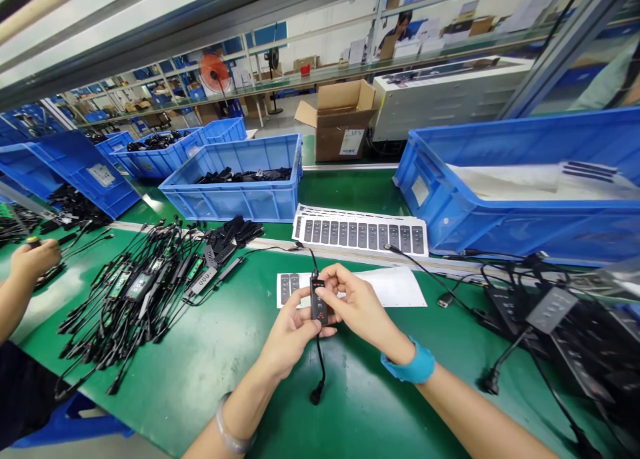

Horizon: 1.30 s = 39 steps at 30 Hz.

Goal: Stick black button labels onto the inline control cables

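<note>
My left hand and my right hand both pinch a small black inline controller above the green table. Its face shows buttons with red marks near the bottom. A thin black cable runs from its top and another hangs below to a black plug. My right fingers press on the controller's upper face. Just behind lies a white backing sheet with a few grey label stickers at its left end. A blue band circles my right wrist, a clear bracelet my left.
A full sticker sheet lies farther back. A heap of cabled controllers is at left, finished ones at right. Blue bins stand behind. Another person's hand works at far left. A cardboard box stands beyond.
</note>
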### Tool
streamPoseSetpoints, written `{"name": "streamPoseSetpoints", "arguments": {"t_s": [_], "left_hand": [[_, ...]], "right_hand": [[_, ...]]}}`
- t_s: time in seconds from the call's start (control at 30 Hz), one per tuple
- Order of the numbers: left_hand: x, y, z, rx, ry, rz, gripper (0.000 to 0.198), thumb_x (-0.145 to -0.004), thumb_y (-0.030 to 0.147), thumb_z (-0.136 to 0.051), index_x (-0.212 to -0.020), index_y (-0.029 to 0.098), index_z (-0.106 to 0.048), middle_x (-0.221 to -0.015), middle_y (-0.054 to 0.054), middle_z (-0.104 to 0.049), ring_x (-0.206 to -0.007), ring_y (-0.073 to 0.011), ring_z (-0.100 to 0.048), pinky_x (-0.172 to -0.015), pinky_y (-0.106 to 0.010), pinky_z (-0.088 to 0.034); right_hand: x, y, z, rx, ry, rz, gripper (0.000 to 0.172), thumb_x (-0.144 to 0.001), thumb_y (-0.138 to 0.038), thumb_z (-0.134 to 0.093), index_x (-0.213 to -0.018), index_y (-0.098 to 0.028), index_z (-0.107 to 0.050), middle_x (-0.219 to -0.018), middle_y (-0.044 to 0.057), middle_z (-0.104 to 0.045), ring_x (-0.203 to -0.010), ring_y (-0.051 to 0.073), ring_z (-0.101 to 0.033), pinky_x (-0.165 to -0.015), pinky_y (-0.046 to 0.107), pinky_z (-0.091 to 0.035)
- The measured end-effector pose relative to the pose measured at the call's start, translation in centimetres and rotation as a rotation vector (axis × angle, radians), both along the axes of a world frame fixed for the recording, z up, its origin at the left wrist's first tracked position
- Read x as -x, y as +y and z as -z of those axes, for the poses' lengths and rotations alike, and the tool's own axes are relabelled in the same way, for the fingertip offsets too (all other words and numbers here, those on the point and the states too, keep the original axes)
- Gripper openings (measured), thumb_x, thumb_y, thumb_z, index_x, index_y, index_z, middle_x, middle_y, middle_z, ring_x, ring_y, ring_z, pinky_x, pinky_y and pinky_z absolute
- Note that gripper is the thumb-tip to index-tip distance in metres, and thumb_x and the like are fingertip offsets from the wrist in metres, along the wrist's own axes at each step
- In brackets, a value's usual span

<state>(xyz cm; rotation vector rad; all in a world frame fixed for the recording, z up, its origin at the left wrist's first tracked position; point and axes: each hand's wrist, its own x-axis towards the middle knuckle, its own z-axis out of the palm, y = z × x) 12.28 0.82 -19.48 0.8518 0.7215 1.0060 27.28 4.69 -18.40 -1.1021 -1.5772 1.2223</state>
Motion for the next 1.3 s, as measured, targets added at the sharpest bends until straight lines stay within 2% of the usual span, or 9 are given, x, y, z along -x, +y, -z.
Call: {"name": "streamPoseSetpoints", "arguments": {"t_s": [0.23, 0.37, 0.5, 0.63, 0.7, 0.87, 1.0, 1.13, 1.3], "left_hand": [[-0.1, 0.0, 0.3, 0.008, 0.053, -0.016, 0.065, -0.075, 0.028, -0.075, -0.129, 0.016, -0.040, -0.105, -0.013, -0.065, -0.102, -0.0278, -0.064, -0.082, -0.035, -0.052], [0.1, 0.0, 0.3, 0.027, 0.102, -0.043, 0.063, -0.074, 0.023, -0.069, -0.129, 0.016, -0.041, -0.102, -0.010, -0.063, -0.084, -0.0231, -0.068, -0.068, -0.029, -0.052], [0.1, 0.1, 0.0, 0.006, 0.085, -0.019, 0.064, -0.068, 0.024, -0.076, -0.125, 0.012, -0.048, -0.085, -0.006, -0.062, -0.077, -0.0194, -0.066, -0.058, -0.022, -0.047], [0.0, 0.2, 0.1, -0.021, 0.154, 0.043, 0.050, -0.073, 0.045, -0.078, -0.099, 0.006, -0.060, -0.070, -0.006, -0.061, -0.054, -0.0078, -0.052, -0.050, -0.017, -0.037], [-0.1, 0.2, 0.3, -0.024, 0.167, 0.045, 0.053, -0.076, 0.053, -0.074, -0.097, 0.006, -0.063, -0.075, -0.010, -0.064, -0.051, -0.0062, -0.049, -0.048, -0.017, -0.036], [-0.5, 0.3, 1.0, 0.046, 0.150, -0.017, 0.059, -0.074, 0.058, -0.073, -0.103, 0.008, -0.063, -0.091, -0.014, -0.067, -0.057, -0.0097, -0.056, -0.045, -0.018, -0.037], [-0.7, 0.6, 1.4, 0.063, 0.149, -0.069, 0.057, -0.073, 0.063, -0.071, -0.091, 0.010, -0.060, -0.082, -0.010, -0.066, -0.060, -0.0126, -0.059, -0.047, -0.018, -0.040], [-0.7, 0.8, 1.6, 0.002, 0.191, -0.086, 0.060, -0.069, 0.063, -0.075, -0.092, 0.009, -0.060, -0.074, -0.005, -0.062, -0.058, -0.0115, -0.057, -0.048, -0.019, -0.043], [-0.3, 1.5, 2.2, -0.058, 0.337, 0.030, 0.074, -0.074, 0.071, -0.064, -0.116, 0.010, -0.062, -0.100, -0.014, -0.067, -0.088, -0.0239, -0.066, -0.073, -0.031, -0.055]], "right_hand": [[0.0, 0.1, 0.3, -0.103, -0.153, 0.085, 0.026, -0.084, -0.038, -0.057, -0.099, -0.018, -0.049, -0.072, 0.002, -0.051, -0.063, 0.015, -0.053, -0.047, 0.023, -0.048], [-0.5, 0.7, 0.6, -0.065, -0.198, 0.090, 0.047, -0.081, -0.046, -0.062, -0.114, -0.018, -0.043, -0.080, 0.002, -0.053, -0.064, 0.015, -0.055, -0.056, 0.028, -0.048], [-0.6, 0.7, 0.6, -0.048, -0.248, -0.051, 0.071, -0.072, -0.047, -0.074, -0.127, -0.018, -0.041, -0.100, 0.006, -0.056, -0.082, 0.018, -0.056, -0.072, 0.032, -0.048], [-0.1, 0.5, 0.7, 0.033, -0.082, -0.104, 0.049, -0.077, -0.044, -0.070, -0.112, -0.017, -0.047, -0.090, 0.003, -0.057, -0.069, 0.013, -0.053, -0.059, 0.025, -0.045], [0.1, 0.6, 0.9, 0.067, -0.027, -0.078, 0.041, -0.083, -0.050, -0.062, -0.102, -0.016, -0.050, -0.083, 0.002, -0.055, -0.061, 0.012, -0.050, -0.051, 0.023, -0.041], [-0.3, 1.3, 0.9, -0.057, -0.092, -0.010, 0.050, -0.095, -0.056, -0.036, -0.098, -0.012, -0.061, -0.073, 0.005, -0.055, -0.066, 0.015, -0.053, -0.059, 0.027, -0.043], [-0.3, 0.9, 0.7, -0.131, -0.171, -0.065, 0.049, -0.086, -0.034, -0.050, -0.129, -0.010, -0.053, -0.083, 0.006, -0.061, -0.072, 0.017, -0.057, -0.067, 0.028, -0.046], [0.4, 0.0, 0.2, -0.185, -0.260, -0.037, 0.047, -0.084, -0.023, -0.050, -0.128, -0.008, -0.052, -0.080, 0.005, -0.061, -0.065, 0.015, -0.058, -0.063, 0.027, -0.046], [-1.3, 0.1, -1.6, -0.283, -0.494, 0.042, 0.042, -0.088, -0.018, -0.052, -0.129, -0.007, -0.053, -0.093, 0.009, -0.064, -0.078, 0.018, -0.059, -0.070, 0.027, -0.046]]}}
